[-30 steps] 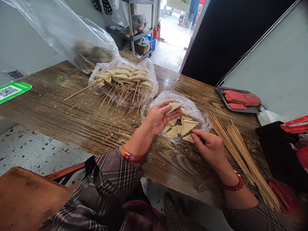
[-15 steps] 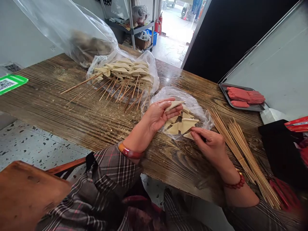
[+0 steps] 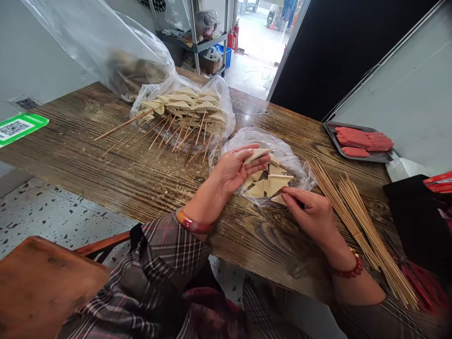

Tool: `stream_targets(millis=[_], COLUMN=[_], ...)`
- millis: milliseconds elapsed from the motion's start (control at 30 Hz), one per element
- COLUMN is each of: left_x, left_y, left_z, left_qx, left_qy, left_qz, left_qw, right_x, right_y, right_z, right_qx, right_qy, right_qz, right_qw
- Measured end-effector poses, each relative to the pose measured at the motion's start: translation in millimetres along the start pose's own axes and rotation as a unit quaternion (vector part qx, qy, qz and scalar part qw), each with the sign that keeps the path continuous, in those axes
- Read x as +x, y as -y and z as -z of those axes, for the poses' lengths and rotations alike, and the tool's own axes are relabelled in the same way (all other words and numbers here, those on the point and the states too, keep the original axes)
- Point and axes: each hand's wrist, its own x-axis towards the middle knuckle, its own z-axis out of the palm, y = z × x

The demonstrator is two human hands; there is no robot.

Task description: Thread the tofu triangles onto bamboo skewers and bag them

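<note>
My left hand is palm up, its thumb pressed over a pale, flat triangular tofu piece that lies along the fingers. My right hand pinches the corner of another tofu triangle at the near edge of the pile. Below and between my hands, several loose tofu triangles lie on a clear plastic bag. One piece stands out on top, close to my right fingertips. Part of the pile is hidden behind my left fingers.
Skewered tofu triangles are stacked on plastic at the left, sticks pointing toward me. Bare bamboo skewers lie right of my right hand. A dark tray holds red-pink blocks. A green-edged QR card is at far left.
The whole view has shifted slightly, so things sit a little further right. Both hands keep nearly the same pose and hold on the tofu pieces.
</note>
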Motion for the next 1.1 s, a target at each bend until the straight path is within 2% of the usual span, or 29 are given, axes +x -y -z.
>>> stream_targets(millis=[700, 933, 1100], left_x=[2.3, 2.0, 3.0], left_y=[3.8, 7.9, 11.2], left_z=[-1.8, -2.5, -1.9], left_qx=[0.037, 0.053, 0.052], left_qy=[0.007, 0.021, 0.031], left_qz=[-0.014, -0.043, -0.046], left_qw=[0.999, 0.997, 0.997], right_x=[1.8, 0.0, 0.7], right_y=[4.3, 4.9, 5.3], right_z=[1.3, 2.9, 1.8], right_qx=[0.0, -0.017, -0.012], right_qy=[-0.007, 0.006, -0.012], right_qz=[0.003, -0.006, 0.001], right_qw=[1.0, 1.0, 1.0])
